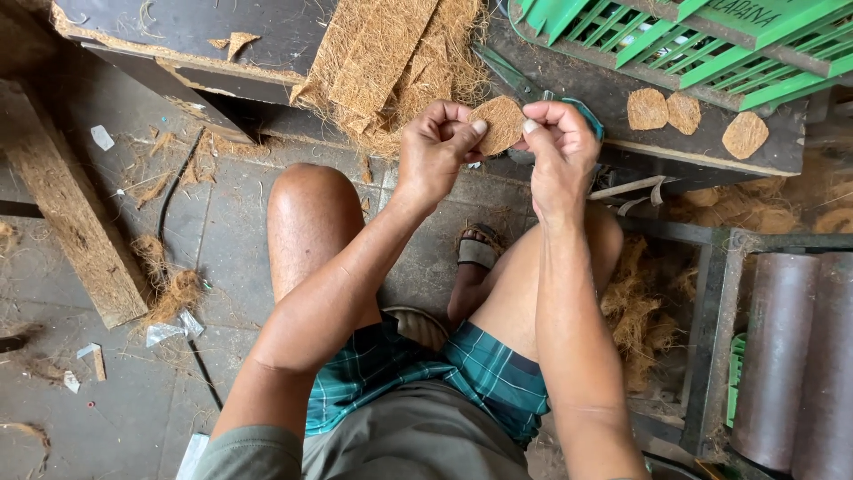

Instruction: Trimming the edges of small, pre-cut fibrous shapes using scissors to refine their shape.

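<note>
A round brown coir-fibre disc (499, 123) is held up between both hands above my knees. My left hand (435, 147) pinches its left edge with thumb and fingers. My right hand (560, 147) pinches the right edge and also has teal-handled scissors (520, 84) hooked on its fingers, blades pointing up-left. Three similar cut discs (684, 116) lie on the dark board to the right.
Sheets of coir matting (382, 62) lie on a dark board ahead. A green plastic crate (711, 44) sits top right. Two grey cylinders (795, 356) stand in a metal frame at right. A wooden plank (71, 213) and fibre scraps lie on the concrete floor at left.
</note>
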